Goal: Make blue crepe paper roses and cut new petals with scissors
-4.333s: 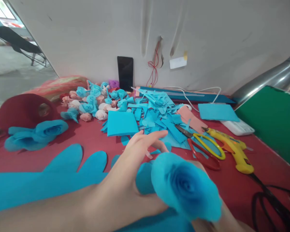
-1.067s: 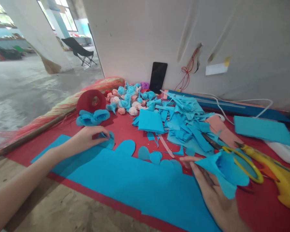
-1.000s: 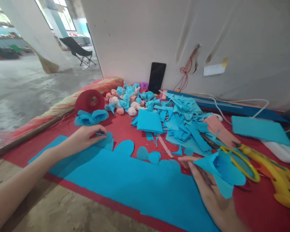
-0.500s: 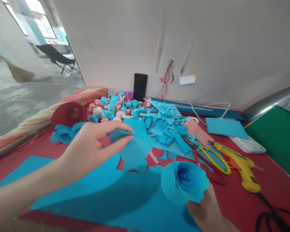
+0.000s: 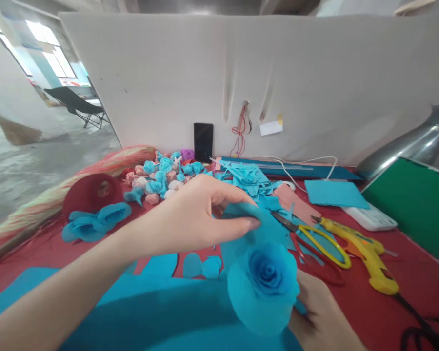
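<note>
A rolled blue paper rose [image 5: 265, 278] faces up at me, with layered petals around a tight spiral centre. My right hand [image 5: 318, 307] grips it from below on the right, its fingertips partly hidden by the flower. Between the thumb and fingers of my left hand [image 5: 205, 219] is pinched a thin blue paper petal [image 5: 237, 243], held right behind the rose; whether the two touch I cannot tell. Large blue paper [image 5: 161, 307] lies under both hands. Cut blue petal pieces [image 5: 203, 265] rest just beyond its edge.
Scissors [image 5: 310, 239] with red and yellow handles and a yellow glue gun [image 5: 366, 253] lie at right. Blue scraps [image 5: 247, 175] and small paper flowers [image 5: 161, 175] are piled behind. A red tape roll [image 5: 75, 195] and larger blue flowers [image 5: 95, 222] sit left. A phone [image 5: 203, 141] leans on the panel.
My left hand has moved right with the petal, up behind the rose. The rose in my right hand has shifted slightly left and down. The view has tilted up a little.
</note>
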The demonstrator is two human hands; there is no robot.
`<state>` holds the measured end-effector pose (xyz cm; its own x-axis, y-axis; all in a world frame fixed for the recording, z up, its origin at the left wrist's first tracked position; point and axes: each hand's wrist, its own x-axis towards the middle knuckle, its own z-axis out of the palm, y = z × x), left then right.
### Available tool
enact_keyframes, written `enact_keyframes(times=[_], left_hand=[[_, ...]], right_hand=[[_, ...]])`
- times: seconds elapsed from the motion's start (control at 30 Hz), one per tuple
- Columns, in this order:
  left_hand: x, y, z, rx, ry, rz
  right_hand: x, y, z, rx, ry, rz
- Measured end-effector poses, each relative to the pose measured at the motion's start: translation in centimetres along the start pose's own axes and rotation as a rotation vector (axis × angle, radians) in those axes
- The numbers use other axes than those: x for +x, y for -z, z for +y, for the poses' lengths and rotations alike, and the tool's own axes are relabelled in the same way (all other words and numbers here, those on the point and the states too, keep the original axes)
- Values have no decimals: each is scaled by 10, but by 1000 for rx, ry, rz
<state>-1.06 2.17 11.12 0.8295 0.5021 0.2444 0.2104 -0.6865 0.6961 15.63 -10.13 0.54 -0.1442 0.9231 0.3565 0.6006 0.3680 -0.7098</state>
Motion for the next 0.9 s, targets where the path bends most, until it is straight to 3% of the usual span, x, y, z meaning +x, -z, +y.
enact_keyframes(times=[0.13, 0.27, 0.47, 0.67, 0.9], left_hand=[[1, 0, 0, -178, 53, -100], [3, 1, 0, -293, 103, -191], [2, 0, -3, -347, 76, -231], [3, 0, -4, -383, 39, -234], [3, 0, -4, -433, 31, -252]], right_hand=[[3, 0, -4, -4, -30, -10], [6, -3, -8, 163, -125, -13], [9, 1, -14, 183, -176, 29], [15, 6, -22, 257, -197, -30], [-1, -6, 3, 236, -183, 23]])
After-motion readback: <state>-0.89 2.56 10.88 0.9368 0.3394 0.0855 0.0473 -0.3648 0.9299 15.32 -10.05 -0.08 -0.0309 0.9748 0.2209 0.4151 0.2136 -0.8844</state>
